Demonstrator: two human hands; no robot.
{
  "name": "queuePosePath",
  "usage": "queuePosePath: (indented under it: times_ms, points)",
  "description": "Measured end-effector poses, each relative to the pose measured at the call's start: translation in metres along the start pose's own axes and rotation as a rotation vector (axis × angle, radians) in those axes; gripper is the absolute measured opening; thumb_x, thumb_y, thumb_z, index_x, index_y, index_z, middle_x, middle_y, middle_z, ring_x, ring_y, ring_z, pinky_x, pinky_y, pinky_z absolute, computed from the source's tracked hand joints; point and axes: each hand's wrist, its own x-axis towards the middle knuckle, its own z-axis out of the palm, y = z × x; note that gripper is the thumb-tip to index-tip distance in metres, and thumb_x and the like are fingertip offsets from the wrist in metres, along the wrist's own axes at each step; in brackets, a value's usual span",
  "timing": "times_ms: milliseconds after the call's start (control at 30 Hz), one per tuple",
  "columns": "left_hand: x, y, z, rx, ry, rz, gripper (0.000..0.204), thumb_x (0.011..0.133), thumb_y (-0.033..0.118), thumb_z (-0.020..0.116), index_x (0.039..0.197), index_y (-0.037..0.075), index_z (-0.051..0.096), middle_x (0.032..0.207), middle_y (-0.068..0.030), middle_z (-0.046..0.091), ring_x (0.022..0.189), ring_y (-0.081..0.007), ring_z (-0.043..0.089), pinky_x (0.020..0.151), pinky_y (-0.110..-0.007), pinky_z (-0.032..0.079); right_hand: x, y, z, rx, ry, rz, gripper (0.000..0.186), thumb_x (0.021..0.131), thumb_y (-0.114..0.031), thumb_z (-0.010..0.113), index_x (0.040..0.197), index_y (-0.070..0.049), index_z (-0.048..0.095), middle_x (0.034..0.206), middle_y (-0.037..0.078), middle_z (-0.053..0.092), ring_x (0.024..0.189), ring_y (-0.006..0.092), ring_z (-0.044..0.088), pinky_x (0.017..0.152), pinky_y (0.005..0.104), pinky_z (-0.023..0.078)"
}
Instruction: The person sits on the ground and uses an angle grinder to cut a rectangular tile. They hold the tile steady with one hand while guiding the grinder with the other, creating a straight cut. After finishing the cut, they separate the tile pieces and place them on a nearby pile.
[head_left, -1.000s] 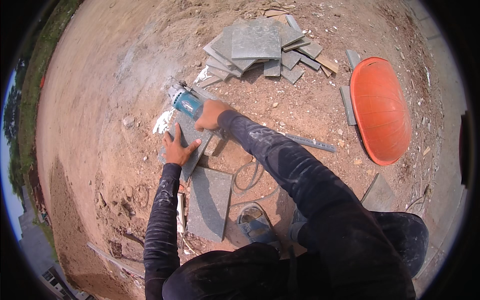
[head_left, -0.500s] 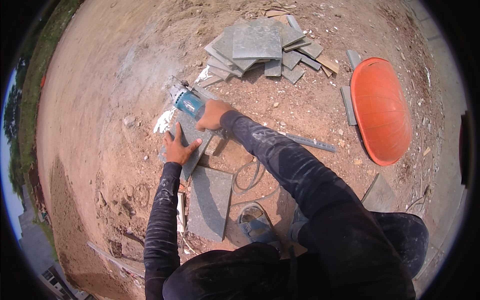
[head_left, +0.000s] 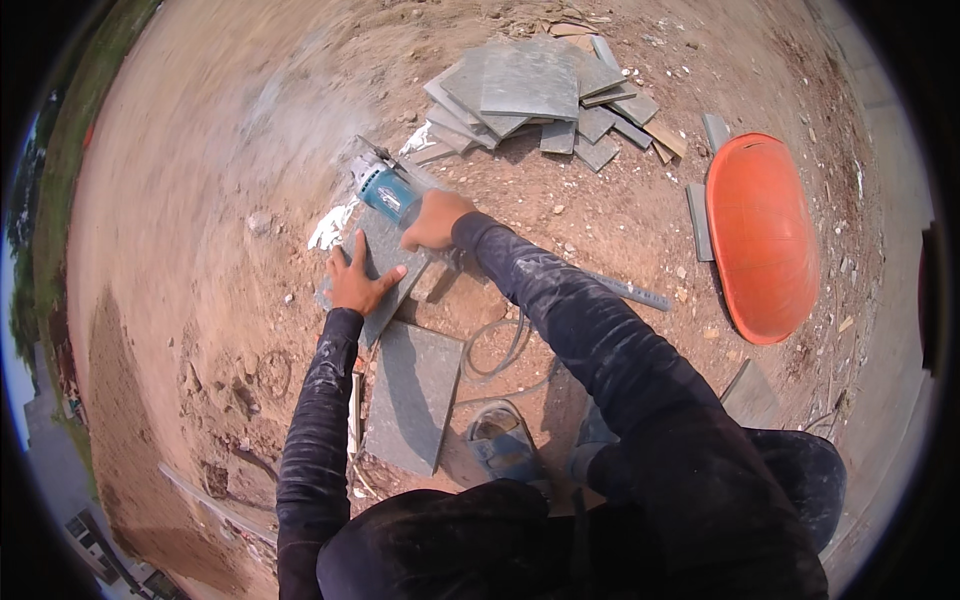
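A teal angle grinder [head_left: 388,192] is gripped by my right hand [head_left: 438,220], its silver head and disc guard pointing up and to the left. The disc end is over the far part of a grey stone tile [head_left: 378,250], with pale dust beyond it. My left hand [head_left: 358,282] lies on this tile, fingers spread, pressing its surface and holding nothing. A second grey tile [head_left: 412,395] lies flat on the ground nearer my feet. Where the disc meets the tile is too blurred to make out.
A pile of grey tiles [head_left: 530,82] stands at the far side. To the right lies an orange bowl-shaped basin [head_left: 762,240], with tile strips beside it. A cable [head_left: 498,350] loops near my sandal [head_left: 505,440], and a grey ruler-like strip [head_left: 635,293] lies behind my right forearm.
The view has shifted and turned slightly. Both hands hold the same places, the right on the grinder and the left on the tile; the dust cloud past the disc looks thicker.
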Motion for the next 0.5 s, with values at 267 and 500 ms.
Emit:
queuePosePath:
  times_ms: [267, 500]
  points:
    - [-0.0022, 0.0039, -0.0057, 0.067, 0.009, -0.005, 0.113, 0.063, 0.078, 0.068, 0.152, 0.027, 0.022, 0.151, -0.0309, 0.019, 0.140, -0.0491, 0.019, 0.100, -0.072, 0.025, -0.0022, -0.0032, 0.0031, -0.028, 0.051, 0.000, 0.069, 0.055, -0.038, 0.078, 0.104, 0.009, 0.065, 0.102, 0.025, 0.067, 0.096, 0.0347, 0.066, 0.084, 0.0353, 0.052]
    - [-0.0057, 0.0091, -0.0095, 0.070, -0.027, -0.045, 0.114, 0.062, 0.079, 0.067, 0.153, 0.029, 0.020, 0.152, -0.0283, 0.018, 0.141, -0.0472, 0.017, 0.098, -0.076, 0.022, -0.0085, -0.0023, 0.0014, -0.006, 0.008, 0.040, 0.068, 0.056, -0.035, 0.080, 0.110, 0.003, 0.066, 0.119, 0.025, 0.062, 0.110, 0.0365, 0.062, 0.092, 0.0399, 0.051]
